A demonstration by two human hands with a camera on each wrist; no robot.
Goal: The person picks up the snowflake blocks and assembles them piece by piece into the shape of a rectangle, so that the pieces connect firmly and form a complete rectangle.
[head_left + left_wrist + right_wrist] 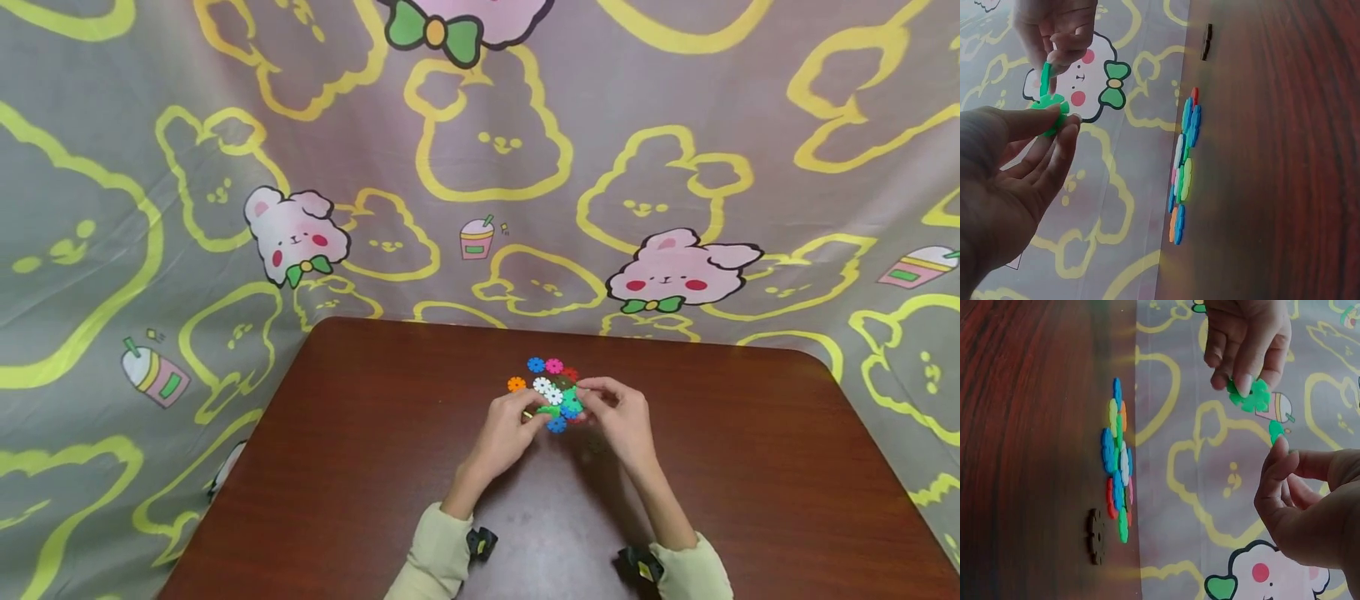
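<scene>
My left hand (504, 432) pinches a green notched plastic disc (1255, 399) between thumb and fingers, above the table. In the right hand (626, 423) is a second green disc (1045, 80), pinched at its edge and turned edge-on in the left wrist view. The two discs are very close together; whether they touch I cannot tell. Beyond and below the hands lie loose discs in several colours, among them an orange disc (516, 384), a pink disc (554, 366) and a white disc (553, 396). The hands partly hide this group in the head view.
A brown disc (1096, 536) lies a little apart from the group on the dark red-brown table (375, 467). Behind the table's far edge hangs a grey cloth (525, 283) with yellow outlines and rabbit faces.
</scene>
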